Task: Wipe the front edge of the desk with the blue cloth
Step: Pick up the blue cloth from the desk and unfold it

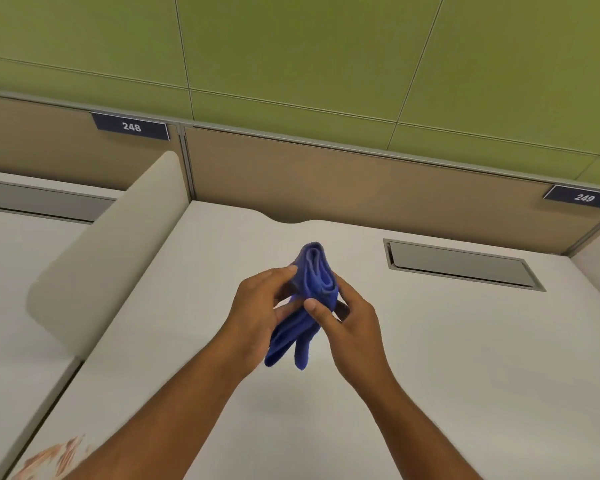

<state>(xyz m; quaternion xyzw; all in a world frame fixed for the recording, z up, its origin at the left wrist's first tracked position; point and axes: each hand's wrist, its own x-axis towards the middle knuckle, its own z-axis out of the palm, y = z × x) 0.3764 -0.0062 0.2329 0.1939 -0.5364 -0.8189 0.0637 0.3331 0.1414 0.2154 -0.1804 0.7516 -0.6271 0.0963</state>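
A folded blue cloth (315,276) is held up above the middle of the white desk (447,358). My left hand (257,313) grips it from the left, thumb and fingers pinching the upper fold. My right hand (352,323) grips it from the right, thumb pressed on the cloth's middle. The cloth's lower ends hang down between my wrists. The desk's front edge lies below the frame and is hidden.
A rounded white divider (118,244) separates this desk from the one on the left. A grey cable hatch (461,265) is set into the desk at the back right. A tan partition (361,188) with number plates 248 and 249 runs along the back.
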